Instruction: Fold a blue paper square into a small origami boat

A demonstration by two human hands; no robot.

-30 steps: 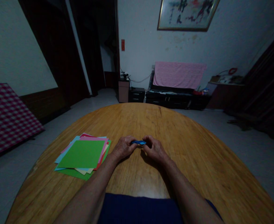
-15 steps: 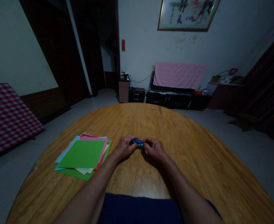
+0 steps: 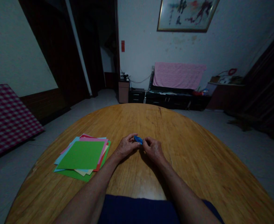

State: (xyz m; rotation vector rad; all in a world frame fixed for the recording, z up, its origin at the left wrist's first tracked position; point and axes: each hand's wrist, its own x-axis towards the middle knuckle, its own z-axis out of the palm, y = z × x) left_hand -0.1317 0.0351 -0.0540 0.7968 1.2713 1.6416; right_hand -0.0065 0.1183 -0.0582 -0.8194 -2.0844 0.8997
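Note:
A small folded piece of blue paper [image 3: 138, 139] is held between my two hands, just above the middle of the wooden table [image 3: 137, 174]. My left hand [image 3: 127, 146] grips its left side between thumb and fingers. On the right end, the thumb and fingertips of my right hand [image 3: 153, 148] pinch the paper. Parts of the blue paper are hidden behind the fingers, so its full shape cannot be made out.
To the left lies a loose stack of coloured paper sheets [image 3: 82, 155], a green one on top. Across the room a pink cloth [image 3: 179, 75] hangs over a screen-like shape on a dark cabinet [image 3: 169, 99]. A checkered cloth [image 3: 8, 119] covers something at the far left.
The blue paper has tilted and shifted slightly up and left. My right fingers have drawn closer together at its right end, and the left fingers have opened a little around it.

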